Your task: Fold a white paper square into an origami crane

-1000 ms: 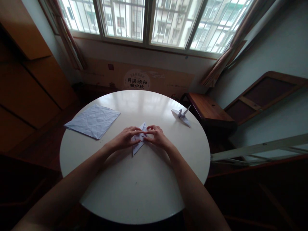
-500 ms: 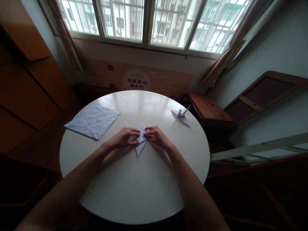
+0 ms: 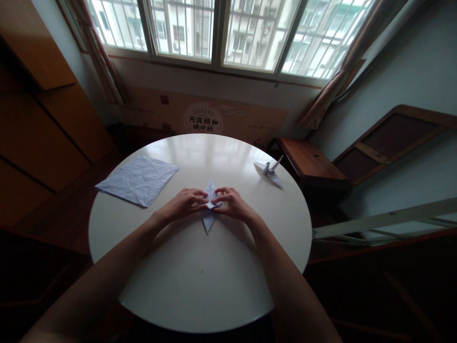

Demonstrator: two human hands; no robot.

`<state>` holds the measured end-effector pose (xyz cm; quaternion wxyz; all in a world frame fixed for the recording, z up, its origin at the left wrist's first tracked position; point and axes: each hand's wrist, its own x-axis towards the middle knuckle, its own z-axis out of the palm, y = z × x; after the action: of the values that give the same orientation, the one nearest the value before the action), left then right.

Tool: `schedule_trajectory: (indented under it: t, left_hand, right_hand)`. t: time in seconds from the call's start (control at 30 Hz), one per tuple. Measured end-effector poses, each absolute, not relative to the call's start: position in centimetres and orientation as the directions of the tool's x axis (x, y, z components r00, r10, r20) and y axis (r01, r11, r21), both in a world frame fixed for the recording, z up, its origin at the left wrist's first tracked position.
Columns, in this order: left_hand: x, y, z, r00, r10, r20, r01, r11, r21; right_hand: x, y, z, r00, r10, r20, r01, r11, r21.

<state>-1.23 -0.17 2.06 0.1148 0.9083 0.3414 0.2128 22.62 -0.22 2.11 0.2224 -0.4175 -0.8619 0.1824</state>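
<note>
A partly folded piece of origami paper (image 3: pixel 208 222), pale and diamond-shaped, lies on the white table (image 3: pixel 193 281) with one point toward me. My left hand (image 3: pixel 188 199) grips its left side, fingers bent and closed on the paper. From the other side my right hand (image 3: pixel 230 202) pinches the right part near the middle fold. The fingers of both hands almost meet there and hide some of the folded layers. To the right, a finished paper crane (image 3: pixel 268 172) stands with its wings spread, touched by neither hand.
On the table's left lies a creased paper square (image 3: pixel 137 180). A wooden bench (image 3: pixel 310 159) stands beyond the table's right edge. A long printed cardboard box (image 3: pixel 243 116) rests below the window, and wooden cabinets (image 3: pixel 67 124) are at the left.
The middle flap of the folded paper has shifted between my fingers, and its near point has swung slightly right. Both hands stay in nearly the same place.
</note>
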Motion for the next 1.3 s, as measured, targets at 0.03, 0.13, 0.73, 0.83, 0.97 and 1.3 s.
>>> schedule_trajectory:
  t: [0.03,0.13,0.73,0.83,0.97,1.3]
  left_hand:
    - [-1.2,-0.2,2.1,0.674,0.675,0.302,0.581,-0.736,0.348]
    - [-1.1,-0.4,2.3,0.667,0.684,0.294,0.595,-0.727,0.342]
    - [-0.4,0.0,1.2,0.543,0.733,0.411,0.582,-0.681,0.445]
    - [-0.4,0.4,0.6,0.513,0.744,0.428,0.552,-0.668,0.499]
    - [-0.4,0.7,0.3,0.485,0.762,0.429,0.573,-0.647,0.503]
    - [-0.4,0.6,0.1,0.443,0.798,0.409,0.607,-0.603,0.518]
  right_hand:
    - [22.6,-0.2,2.2,-0.552,0.801,0.233,0.636,0.585,-0.503]
    - [22.4,-0.1,2.1,-0.546,0.803,0.239,0.630,0.582,-0.515]
    - [20.9,0.2,1.2,-0.412,0.889,0.200,0.776,0.457,-0.435]
    - [20.3,-0.1,1.5,-0.367,0.917,0.157,0.832,0.399,-0.386]
    - [19.9,-0.5,1.9,-0.312,0.940,0.134,0.876,0.340,-0.342]
    - [19.2,-0.9,2.1,-0.221,0.963,0.152,0.920,0.257,-0.297]
